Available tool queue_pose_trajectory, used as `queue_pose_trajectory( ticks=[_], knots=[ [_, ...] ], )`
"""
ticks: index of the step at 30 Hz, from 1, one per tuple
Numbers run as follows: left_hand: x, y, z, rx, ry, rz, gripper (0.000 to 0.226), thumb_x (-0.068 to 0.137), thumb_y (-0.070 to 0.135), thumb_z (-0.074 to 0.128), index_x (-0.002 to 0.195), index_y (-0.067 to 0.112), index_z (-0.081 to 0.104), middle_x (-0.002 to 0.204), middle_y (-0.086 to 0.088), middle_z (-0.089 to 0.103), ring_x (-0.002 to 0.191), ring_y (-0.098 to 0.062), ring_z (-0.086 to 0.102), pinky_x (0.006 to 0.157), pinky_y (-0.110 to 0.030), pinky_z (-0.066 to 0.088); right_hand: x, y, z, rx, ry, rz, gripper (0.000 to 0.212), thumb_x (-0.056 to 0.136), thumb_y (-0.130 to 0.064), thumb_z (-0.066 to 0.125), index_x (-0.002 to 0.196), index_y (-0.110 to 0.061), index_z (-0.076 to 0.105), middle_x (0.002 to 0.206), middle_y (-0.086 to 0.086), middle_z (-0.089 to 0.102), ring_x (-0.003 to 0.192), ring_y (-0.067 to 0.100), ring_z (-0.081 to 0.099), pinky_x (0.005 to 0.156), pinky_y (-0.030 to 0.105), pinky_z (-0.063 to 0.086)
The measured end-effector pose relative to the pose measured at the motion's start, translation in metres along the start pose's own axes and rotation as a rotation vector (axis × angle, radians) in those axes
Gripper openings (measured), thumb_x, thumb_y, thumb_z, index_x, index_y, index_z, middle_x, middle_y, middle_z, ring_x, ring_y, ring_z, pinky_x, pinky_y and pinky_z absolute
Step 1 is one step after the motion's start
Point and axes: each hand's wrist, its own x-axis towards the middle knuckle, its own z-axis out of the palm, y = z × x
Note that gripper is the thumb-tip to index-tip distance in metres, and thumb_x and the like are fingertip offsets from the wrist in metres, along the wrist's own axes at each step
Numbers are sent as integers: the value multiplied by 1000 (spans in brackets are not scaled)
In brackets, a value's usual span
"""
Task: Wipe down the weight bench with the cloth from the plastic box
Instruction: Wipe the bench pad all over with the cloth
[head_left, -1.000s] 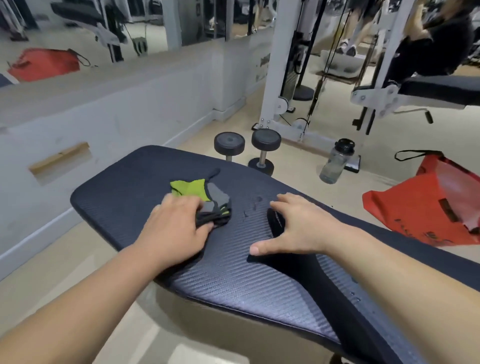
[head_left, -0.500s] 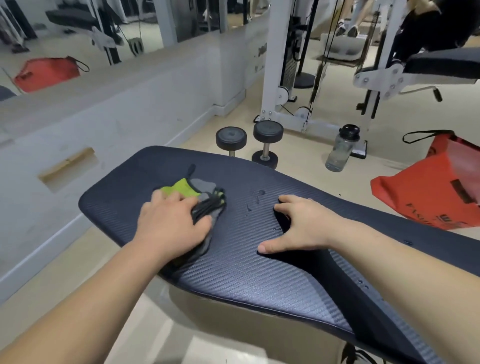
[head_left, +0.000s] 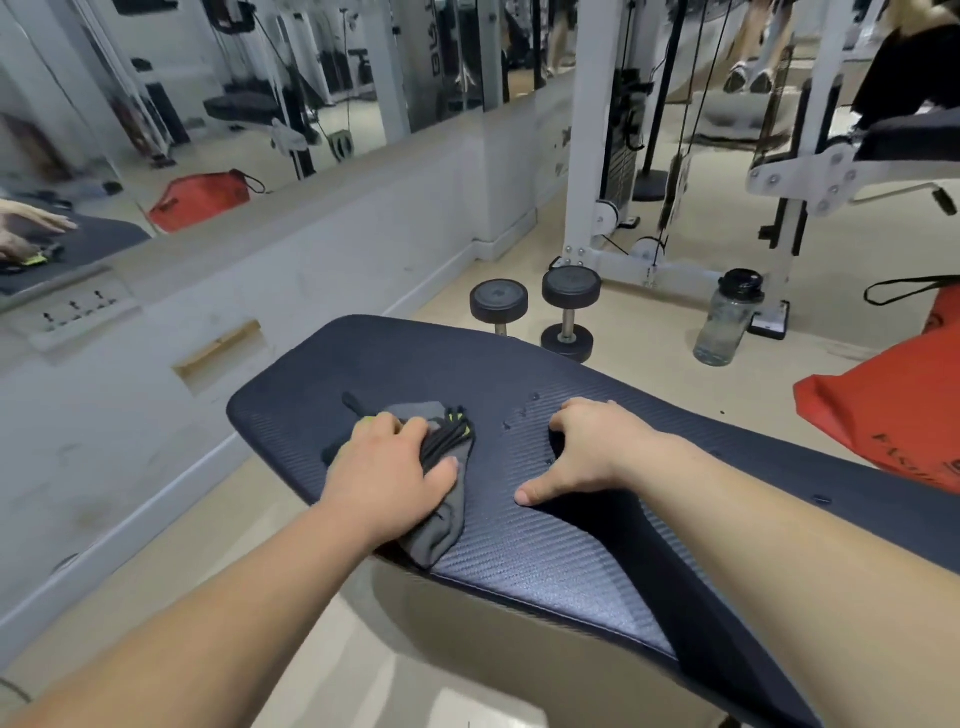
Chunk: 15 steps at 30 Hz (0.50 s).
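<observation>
The left hand (head_left: 387, 467) lies palm down on the cloth (head_left: 436, 525), fingers and thumb closed round a bunch of its dark folds and pressing it flat to the pad; a grey tail of the cloth trails out under the wrist toward the near edge, and a bit of yellow-green trim shows beyond the knuckles. The cloth sits on the bench (head_left: 519, 561), near its rounded far-left end. The right hand (head_left: 592, 452) is propped on the same pad just beside it, arched, thumb stretched flat; its fingers bend down at the head of the dark gap between the pads, and I cannot tell whether they hook the edge. A few water drops (head_left: 522, 413) bead on the pad between the two hands. On the floor beyond stand two dumbbells (head_left: 569, 317) and a clear bottle (head_left: 727, 317); a red bag (head_left: 883, 415) sits to the right; a mirror (head_left: 208, 104) lines the wall on the left.
</observation>
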Motion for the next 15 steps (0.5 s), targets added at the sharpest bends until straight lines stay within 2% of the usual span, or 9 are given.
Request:
queue_pose_trajectory(
  ticks=[3,6,7,9,11,13,15],
  knots=[
    [-12,22,3,97,6,58,65,88,68,33,136,27,48,134,-8,57,126,-32,46,107,-43,40,-5,15,-7,65,9,-38,67,47,-89,64,71,-28,53,90,-13,58,96,15,56,118,51,24],
    [-34,30,3,70,-41,219,69,87,70,33,144,31,41,143,1,52,132,-26,45,112,-41,36,-6,30,-10,81,105,8,57,64,-81,59,64,-25,52,84,-12,55,99,15,57,114,52,27],
    [-32,26,3,41,-56,249,70,89,68,35,148,32,37,149,3,47,138,-25,41,115,-39,33,-4,34,-10,88,148,27,46,76,-71,57,69,-26,57,88,-13,57,100,16,57,116,53,25],
    [-13,16,7,17,-87,237,72,91,65,32,154,31,30,161,1,35,148,-24,30,122,-40,23,0,39,-9,105,173,91,25,95,-40,48,100,-27,69,116,-13,67,121,17,57,124,54,12],
    [19,9,12,25,-80,135,78,88,66,24,155,26,29,162,-5,32,149,-29,28,121,-45,23,1,41,-9,123,130,160,38,97,-21,40,124,-24,66,141,-5,63,137,18,50,125,53,1],
    [51,11,15,2,-65,26,76,90,61,26,153,18,31,157,-10,36,145,-34,31,117,-50,28,0,41,-11,170,98,180,44,94,-15,40,129,-21,65,153,-3,53,143,20,44,125,52,1],
    [81,21,16,-29,-68,-11,70,94,55,32,152,16,32,156,-12,37,144,-35,32,116,-50,30,-1,42,-15,195,71,168,47,92,-11,41,131,-19,65,154,-2,51,144,23,42,124,50,7]
  ],
)
